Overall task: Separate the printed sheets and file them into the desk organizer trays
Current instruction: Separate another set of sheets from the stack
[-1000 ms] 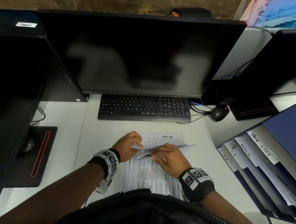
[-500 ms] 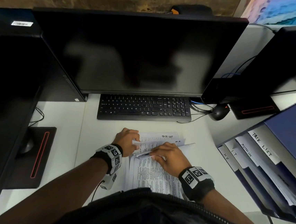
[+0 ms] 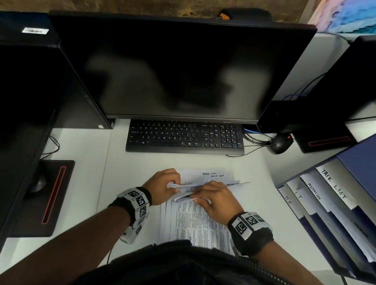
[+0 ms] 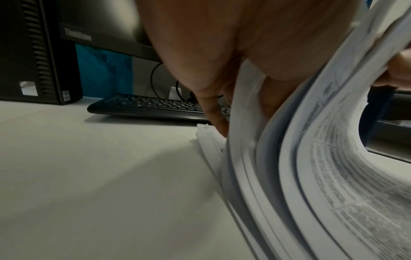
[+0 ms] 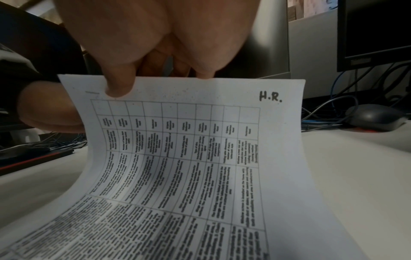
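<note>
A stack of printed sheets (image 3: 197, 223) lies on the white desk in front of me, its far ends bent up toward me. My left hand (image 3: 166, 186) holds the lifted sheets (image 4: 311, 158) at their left edge, one finger down on the flat pages beneath. My right hand (image 3: 216, 199) pinches the top edge of the nearest lifted sheet (image 5: 189, 149), a printed table marked "H.R." at its corner. A flat sheet marked "TASK LIST" (image 3: 211, 174) shows beyond the hands. The blue desk organizer (image 3: 359, 216) stands at the right, with trays labelled TASK LIST, ADMIN, IT and HR.
A black keyboard (image 3: 185, 137) sits just beyond the papers under a dark monitor (image 3: 177, 72). A black mouse (image 3: 280, 144) and cables lie at the right. A computer tower (image 4: 33, 52) stands at the left, and a second monitor (image 3: 360, 85) at the right.
Both hands have stayed on the stack, shifting slightly as they leaf through the lifted sheet ends; more of the flat "TASK LIST" sheet's top shows beyond them.
</note>
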The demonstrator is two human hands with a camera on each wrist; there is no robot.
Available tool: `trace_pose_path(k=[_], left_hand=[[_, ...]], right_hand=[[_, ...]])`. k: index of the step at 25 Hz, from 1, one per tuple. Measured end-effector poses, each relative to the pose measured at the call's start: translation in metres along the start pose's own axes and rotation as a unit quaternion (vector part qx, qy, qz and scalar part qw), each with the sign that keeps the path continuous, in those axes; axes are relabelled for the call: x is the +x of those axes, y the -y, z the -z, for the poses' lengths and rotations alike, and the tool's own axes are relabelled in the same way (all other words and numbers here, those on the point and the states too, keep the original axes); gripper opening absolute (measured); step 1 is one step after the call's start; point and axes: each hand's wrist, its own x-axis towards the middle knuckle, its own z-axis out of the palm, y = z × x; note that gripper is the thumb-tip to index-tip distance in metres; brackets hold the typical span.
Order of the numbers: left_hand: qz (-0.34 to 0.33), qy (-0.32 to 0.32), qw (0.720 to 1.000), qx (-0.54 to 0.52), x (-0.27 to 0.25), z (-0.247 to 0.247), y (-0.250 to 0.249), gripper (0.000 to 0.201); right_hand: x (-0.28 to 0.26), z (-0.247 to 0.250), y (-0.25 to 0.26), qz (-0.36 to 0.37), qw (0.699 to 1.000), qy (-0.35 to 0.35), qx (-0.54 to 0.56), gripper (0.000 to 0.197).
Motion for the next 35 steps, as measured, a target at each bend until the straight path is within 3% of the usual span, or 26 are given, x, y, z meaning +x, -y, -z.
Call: trace_pose_path(k=[6, 11, 14, 18, 25, 35], left_hand=[[0.0, -0.01, 1.0, -0.009, -0.007, -0.002, 0.0, 0.028], [0.084, 0.018, 0.994, 0.063, -0.002, -0.003, 0.0, 0.024], [0.117, 0.045, 0.991, 0.038, 0.007, 0.001, 0.0, 0.022], [0.084, 0.029, 0.995, 0.044, 0.013, 0.008, 0.0, 0.027], [0.059, 0.01, 0.987, 0.15, 0.006, 0.003, 0.002, 0.017], [0.009, -0.05, 0.979, 0.199, -0.011, 0.002, -0.009, 0.012]], right_hand=[[-0.002, -0.002, -0.001, -0.001, 1.0, 0.002, -0.002, 0.019], [-0.001, -0.003, -0.001, -0.003, 1.0, 0.005, 0.0, 0.017], [0.001, -0.002, -0.003, -0.009, 1.0, 0.003, 0.008, 0.017], [0.002, -0.001, -0.002, -0.01, 1.0, 0.001, 0.01, 0.017], [0.003, -0.004, -0.004, -0.008, 1.0, 0.003, 0.002, 0.017], [-0.004, -0.005, 0.0, 0.008, 1.0, -0.005, -0.007, 0.018]])
